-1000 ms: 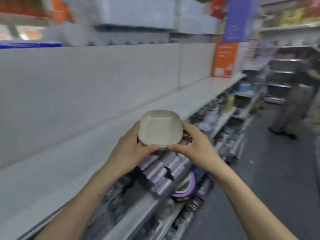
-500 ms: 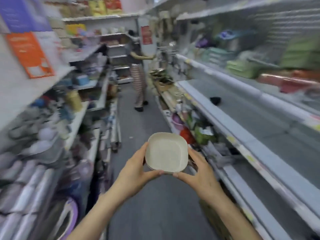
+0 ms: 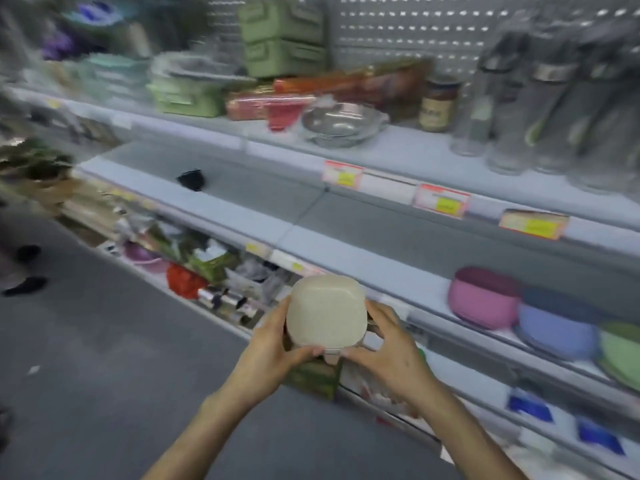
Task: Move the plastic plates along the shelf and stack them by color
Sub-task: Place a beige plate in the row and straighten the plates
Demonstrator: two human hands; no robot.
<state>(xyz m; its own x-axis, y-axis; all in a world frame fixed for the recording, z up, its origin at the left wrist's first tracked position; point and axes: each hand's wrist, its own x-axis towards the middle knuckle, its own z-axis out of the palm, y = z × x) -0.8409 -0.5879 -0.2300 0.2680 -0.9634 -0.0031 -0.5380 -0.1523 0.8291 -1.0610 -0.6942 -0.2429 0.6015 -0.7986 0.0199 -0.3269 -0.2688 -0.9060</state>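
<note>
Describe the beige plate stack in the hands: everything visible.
The beige plate stack is several rounded-square plates nested together, matte, faintly speckled, plastic-looking. Layered rims show at its near edge. It is tilted, broad face toward the camera, held in the air before the shelves, resting on nothing. The left hand grips its left side and the right hand its right, thumbs on the near edge.

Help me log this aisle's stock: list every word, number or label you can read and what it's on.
Nothing reads clearly; the frame is motion-blurred.
Price tags on the shelf edge: print too blurred to read.
Label on the brown jar: too blurred to read.
Blue packets: no legible text.
Beige plates: no print visible.
</note>
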